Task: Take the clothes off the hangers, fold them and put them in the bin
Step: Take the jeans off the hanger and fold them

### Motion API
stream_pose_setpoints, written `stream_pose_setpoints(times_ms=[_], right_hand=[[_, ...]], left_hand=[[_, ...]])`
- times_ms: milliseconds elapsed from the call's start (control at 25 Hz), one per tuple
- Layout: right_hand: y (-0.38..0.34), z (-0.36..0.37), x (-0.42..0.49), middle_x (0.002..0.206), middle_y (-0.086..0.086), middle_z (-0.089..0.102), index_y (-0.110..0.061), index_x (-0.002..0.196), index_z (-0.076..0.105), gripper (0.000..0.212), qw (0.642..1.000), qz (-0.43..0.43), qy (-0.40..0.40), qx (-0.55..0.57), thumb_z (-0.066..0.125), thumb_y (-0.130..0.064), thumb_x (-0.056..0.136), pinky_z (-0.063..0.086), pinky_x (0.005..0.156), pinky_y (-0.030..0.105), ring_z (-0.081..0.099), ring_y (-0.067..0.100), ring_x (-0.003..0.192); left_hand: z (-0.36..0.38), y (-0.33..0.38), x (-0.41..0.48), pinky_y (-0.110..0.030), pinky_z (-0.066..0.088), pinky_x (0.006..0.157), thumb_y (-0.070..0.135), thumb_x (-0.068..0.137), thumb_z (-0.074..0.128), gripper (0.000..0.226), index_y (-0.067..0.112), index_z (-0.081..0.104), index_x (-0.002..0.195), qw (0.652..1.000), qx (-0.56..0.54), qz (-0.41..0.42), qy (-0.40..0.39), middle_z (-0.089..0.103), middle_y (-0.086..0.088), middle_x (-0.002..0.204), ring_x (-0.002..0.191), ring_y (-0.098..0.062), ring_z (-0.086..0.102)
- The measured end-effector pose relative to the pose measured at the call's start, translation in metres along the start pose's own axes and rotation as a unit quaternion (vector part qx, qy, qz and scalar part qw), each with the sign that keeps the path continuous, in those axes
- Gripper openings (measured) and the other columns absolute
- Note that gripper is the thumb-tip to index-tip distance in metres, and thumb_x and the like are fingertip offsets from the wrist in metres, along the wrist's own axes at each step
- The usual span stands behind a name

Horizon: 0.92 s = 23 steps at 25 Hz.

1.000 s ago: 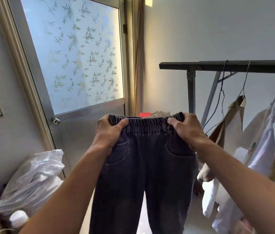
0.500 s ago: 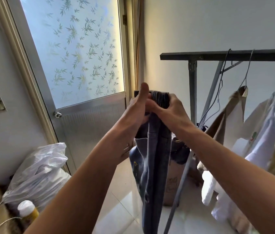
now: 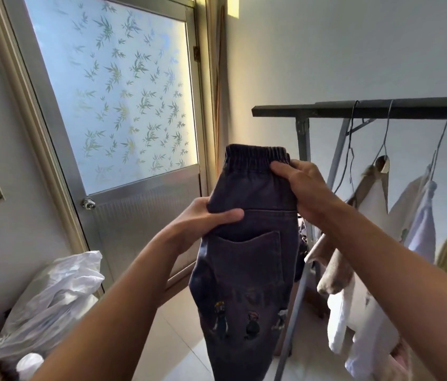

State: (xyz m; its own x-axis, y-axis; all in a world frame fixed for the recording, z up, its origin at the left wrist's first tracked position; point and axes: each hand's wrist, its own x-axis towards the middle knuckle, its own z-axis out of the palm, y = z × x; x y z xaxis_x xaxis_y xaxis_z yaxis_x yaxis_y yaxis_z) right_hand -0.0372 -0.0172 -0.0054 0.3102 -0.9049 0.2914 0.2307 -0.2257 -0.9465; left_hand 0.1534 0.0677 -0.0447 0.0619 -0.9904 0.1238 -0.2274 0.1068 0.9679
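In front of the frosted-glass door [image 3: 123, 100] with its leaf pattern, I see both arms raised at chest height. To the right stands the dark metal rack [image 3: 354, 109], with wire hangers [image 3: 386, 133] hooked over its bar and pale garments [image 3: 365, 312] on them, white, beige and light blue.

Between door and rack hang the dark denim trousers [image 3: 247, 257], off any hanger. They are doubled lengthwise, waistband up, with a back pocket and a row of small stitched figures facing me. The legs drop out of view at the bottom.

The right hand [image 3: 304, 188] pinches the right edge at the elastic waistband, thumb laid across the front and fingers curled behind. The left hand [image 3: 203, 224] clamps the left edge lower down, just above the pocket, with its thumb flat across the cloth and its fingers hidden at the back.

At lower left a white plastic bag [image 3: 52, 298] slumps against the wall; I cannot tell what it holds. A round knob [image 3: 88, 203] sits on the door.
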Motion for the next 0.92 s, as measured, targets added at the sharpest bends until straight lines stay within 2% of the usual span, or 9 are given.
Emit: stream_pose_setpoints(times_ms=[40, 120, 320, 400, 520, 560, 680, 800, 920], right_hand=[[-0.005, -0.006, 0.001, 0.083, 0.009, 0.074, -0.006, 0.091, 0.068, 0.015, 1.000, 0.013, -0.013, 0.010, 0.060, -0.018, 0.094, 0.059, 0.068, 0.031, 0.070, 0.019, 0.075], [-0.013, -0.017, 0.002, 0.089, 0.011, 0.074, -0.003, 0.097, 0.069, 0.023, 0.999, 0.034, -0.027, 0.022, 0.060, -0.023, 0.094, 0.060, 0.070, 0.031, 0.071, 0.020, 0.080], [-0.014, -0.038, -0.006, 0.076, 0.007, 0.074, -0.003, 0.088, 0.068, 0.029, 0.991, 0.053, -0.046, 0.112, 0.056, -0.030, 0.093, 0.060, 0.062, 0.028, 0.071, 0.016, 0.066], [-0.004, -0.048, -0.015, 0.075, 0.003, 0.074, -0.009, 0.099, 0.067, 0.037, 0.978, 0.079, -0.096, 0.169, 0.055, -0.041, 0.089, 0.059, 0.059, 0.026, 0.069, 0.012, 0.063], [0.026, -0.056, -0.034, 0.117, 0.014, 0.069, -0.014, 0.128, 0.060, 0.080, 0.968, 0.148, -0.157, 0.127, 0.072, -0.063, 0.066, 0.053, 0.091, 0.046, 0.067, 0.029, 0.108], [0.035, -0.056, -0.041, 0.123, 0.017, 0.066, -0.012, 0.127, 0.062, 0.086, 0.959, 0.176, -0.184, 0.127, 0.081, -0.060, 0.058, 0.051, 0.095, 0.049, 0.063, 0.033, 0.113], [0.049, -0.051, -0.057, 0.117, 0.022, 0.067, 0.000, 0.119, 0.064, 0.083, 0.953, 0.205, -0.203, 0.095, 0.095, -0.031, 0.049, 0.058, 0.084, 0.040, 0.067, 0.033, 0.103], [0.052, -0.044, -0.060, 0.112, 0.022, 0.069, 0.005, 0.121, 0.060, 0.061, 0.971, 0.188, -0.127, 0.074, 0.082, -0.004, 0.065, 0.059, 0.077, 0.037, 0.070, 0.033, 0.098], [0.046, -0.032, -0.058, 0.109, 0.021, 0.070, 0.002, 0.112, 0.066, 0.044, 0.973, 0.161, -0.070, 0.147, 0.072, -0.004, 0.069, 0.060, 0.075, 0.037, 0.071, 0.030, 0.092]], left_hand=[[0.002, 0.002, 0.000, -0.034, 0.055, 0.091, 0.029, 0.078, 0.078, 0.038, 0.006, 0.070, 0.108, 1.000, -0.004, 0.000, 0.009, 0.075, -0.009, 0.104, 0.103, -0.028, 0.069], [0.006, 0.007, 0.002, -0.033, 0.056, 0.087, 0.026, 0.088, 0.068, 0.025, 0.006, 0.071, 0.103, 0.999, -0.032, 0.007, 0.018, 0.075, -0.010, 0.101, 0.095, -0.025, 0.070], [0.023, 0.016, 0.008, -0.028, 0.058, 0.069, 0.024, 0.093, 0.061, 0.022, 0.003, 0.069, 0.096, 0.991, -0.137, 0.002, 0.009, 0.072, -0.010, 0.088, 0.078, -0.018, 0.070], [0.027, 0.018, 0.009, -0.030, 0.060, 0.070, 0.023, 0.093, 0.061, 0.022, 0.002, 0.068, 0.096, 0.987, -0.158, 0.006, 0.025, 0.072, -0.012, 0.087, 0.076, -0.020, 0.069], [0.028, 0.024, 0.010, -0.035, 0.059, 0.075, 0.024, 0.092, 0.064, 0.025, 0.001, 0.069, 0.096, 0.982, -0.181, 0.013, 0.052, 0.072, -0.014, 0.089, 0.079, -0.023, 0.069], [0.027, 0.026, 0.011, -0.034, 0.059, 0.074, 0.025, 0.091, 0.065, 0.025, 0.001, 0.069, 0.095, 0.980, -0.187, 0.013, 0.065, 0.072, -0.013, 0.088, 0.077, -0.023, 0.069], [0.022, 0.031, 0.012, -0.028, 0.060, 0.063, 0.021, 0.091, 0.065, 0.022, 0.000, 0.068, 0.096, 0.976, -0.198, 0.007, 0.096, 0.070, -0.012, 0.084, 0.070, -0.018, 0.068], [0.013, 0.028, 0.005, -0.028, 0.060, 0.062, 0.010, 0.093, 0.061, 0.016, -0.001, 0.065, 0.103, 0.974, -0.214, 0.000, 0.075, 0.069, -0.016, 0.093, 0.071, -0.019, 0.071], [-0.001, 0.018, -0.005, -0.033, 0.060, 0.077, 0.001, 0.087, 0.064, 0.042, 0.006, 0.054, 0.127, 0.975, -0.218, 0.044, -0.017, 0.067, -0.015, 0.113, 0.094, -0.025, 0.070]])
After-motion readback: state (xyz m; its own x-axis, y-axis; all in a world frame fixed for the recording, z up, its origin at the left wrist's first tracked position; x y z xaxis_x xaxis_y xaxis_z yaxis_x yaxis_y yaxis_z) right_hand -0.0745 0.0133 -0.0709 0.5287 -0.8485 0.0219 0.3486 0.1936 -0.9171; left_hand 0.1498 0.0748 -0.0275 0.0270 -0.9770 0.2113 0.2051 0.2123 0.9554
